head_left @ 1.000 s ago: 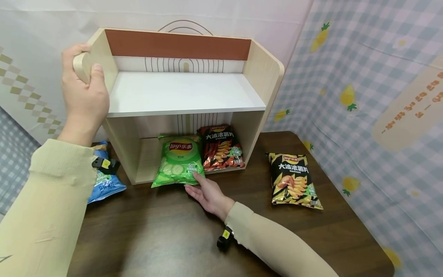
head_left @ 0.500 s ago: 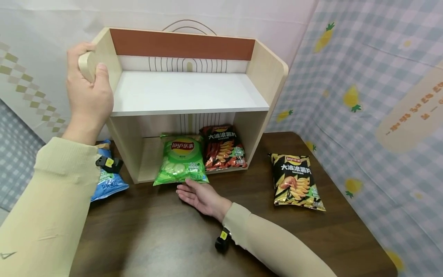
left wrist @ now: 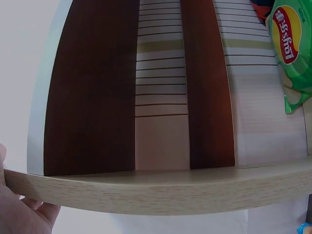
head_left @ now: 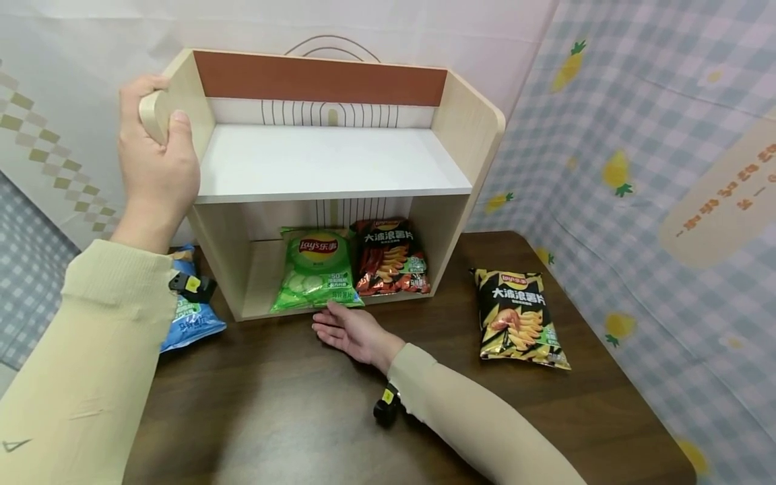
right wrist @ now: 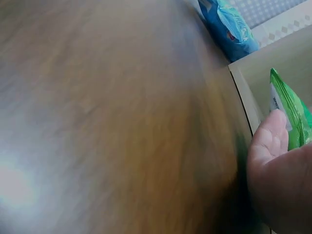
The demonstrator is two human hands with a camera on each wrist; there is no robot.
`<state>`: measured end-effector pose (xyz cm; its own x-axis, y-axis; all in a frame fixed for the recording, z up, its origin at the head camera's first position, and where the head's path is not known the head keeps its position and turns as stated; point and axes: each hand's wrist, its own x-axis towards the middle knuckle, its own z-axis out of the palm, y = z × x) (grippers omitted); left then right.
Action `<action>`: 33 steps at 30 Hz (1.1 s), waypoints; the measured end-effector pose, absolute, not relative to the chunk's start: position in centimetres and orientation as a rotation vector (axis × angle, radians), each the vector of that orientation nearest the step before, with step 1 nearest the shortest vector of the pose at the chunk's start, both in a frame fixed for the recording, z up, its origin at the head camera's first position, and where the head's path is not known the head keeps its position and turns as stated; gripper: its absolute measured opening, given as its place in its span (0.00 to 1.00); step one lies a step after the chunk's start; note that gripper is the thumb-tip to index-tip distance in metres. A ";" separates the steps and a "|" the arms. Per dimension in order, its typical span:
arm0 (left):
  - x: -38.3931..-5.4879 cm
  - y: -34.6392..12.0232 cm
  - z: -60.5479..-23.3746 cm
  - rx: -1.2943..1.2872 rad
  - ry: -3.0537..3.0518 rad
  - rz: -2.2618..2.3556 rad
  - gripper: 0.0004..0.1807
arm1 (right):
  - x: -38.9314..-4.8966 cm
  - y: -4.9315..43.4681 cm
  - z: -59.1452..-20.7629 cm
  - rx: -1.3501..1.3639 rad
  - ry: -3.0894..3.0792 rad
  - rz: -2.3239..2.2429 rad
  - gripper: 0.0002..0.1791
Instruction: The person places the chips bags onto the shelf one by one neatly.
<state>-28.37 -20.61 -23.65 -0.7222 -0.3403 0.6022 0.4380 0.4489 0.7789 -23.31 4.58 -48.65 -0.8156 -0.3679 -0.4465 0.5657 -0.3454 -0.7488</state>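
Observation:
A green chip bag (head_left: 318, 269) leans in the lower compartment of a two-tier wooden shelf (head_left: 339, 162). My right hand (head_left: 354, 333) is at its bottom edge, palm up, fingers extended; in the right wrist view the fingertips overlap the green bag (right wrist: 295, 114). Up at the shelf's left side panel, my left hand (head_left: 157, 145) grips the front edge with the thumb on the inner face. Part of that hand (left wrist: 24, 209) shows beside the panel edge in the left wrist view. Right of the green bag stands a red-and-black chip bag (head_left: 392, 257).
A blue chip bag (head_left: 192, 316) lies left of the shelf, partly behind my left sleeve. On the dark wooden table (head_left: 273, 404), a black-and-yellow chip bag (head_left: 520, 318) lies to the right. Patterned cloth (head_left: 636, 168) hangs behind and on the right.
The green bag has moved back into the compartment and stands more upright. My right hand has slid left to below its bottom edge, then slightly forward. The left hand keeps its grip.

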 end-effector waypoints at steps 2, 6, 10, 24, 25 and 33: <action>-28.4 -20.6 -23.6 -0.075 -1.969 -1.351 0.20 | -22.9 5.2 -48.6 0.228 1.392 -2.116 0.25; -28.4 -20.6 -23.6 -0.071 -1.974 -1.347 0.20 | -21.8 7.1 -48.1 0.067 1.613 -1.943 0.29; -28.4 -20.6 -23.5 -0.076 -1.973 -1.343 0.20 | -21.1 9.9 -47.1 -0.090 1.820 -1.809 0.27; -28.2 -20.5 -23.5 -0.068 -1.975 -1.348 0.20 | -20.6 19.1 -44.5 -0.424 2.537 -1.377 0.27; -28.2 -20.5 -23.5 -0.067 -1.975 -1.348 0.20 | -20.5 19.6 -44.3 -0.440 2.591 -1.337 0.28; -28.1 -20.5 -23.5 -0.057 -1.975 -1.343 0.20 | -20.5 23.4 -43.3 -0.440 2.883 -1.144 0.26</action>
